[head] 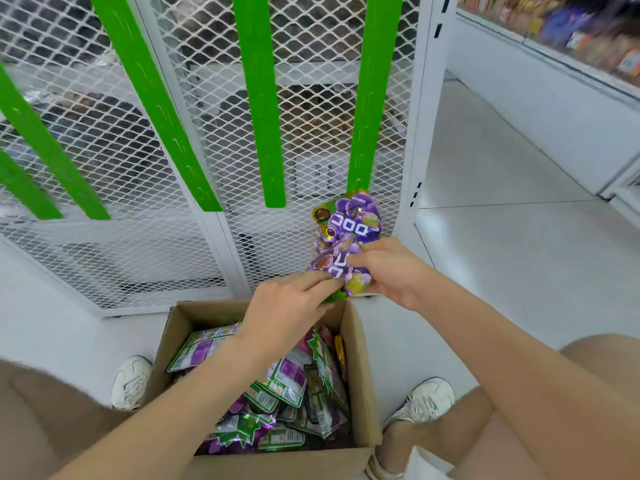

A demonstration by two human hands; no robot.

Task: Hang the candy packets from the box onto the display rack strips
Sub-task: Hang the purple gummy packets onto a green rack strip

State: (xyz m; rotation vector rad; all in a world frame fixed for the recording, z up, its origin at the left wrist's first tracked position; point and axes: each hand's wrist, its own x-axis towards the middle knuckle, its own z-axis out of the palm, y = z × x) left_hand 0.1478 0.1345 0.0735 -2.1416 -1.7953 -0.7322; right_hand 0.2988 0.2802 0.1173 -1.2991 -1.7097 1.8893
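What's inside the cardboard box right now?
The cardboard box holds a loose pile of purple-and-green candy packets, many back-side up. The left forearm covers part of the pile; the box floor is hidden beneath packets.

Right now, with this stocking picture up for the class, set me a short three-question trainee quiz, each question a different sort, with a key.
1. True or false: the cardboard box is empty.
2. Multiple choice: the left hand and right hand together hold purple candy packets at the bottom end of which green strip? A leftmost; B second from the right; C rightmost.
3. Fill in: the strips hang against a white wire ___.
Key: 1 false, it holds many packets. 2 C, the rightmost green strip. 3 mesh.
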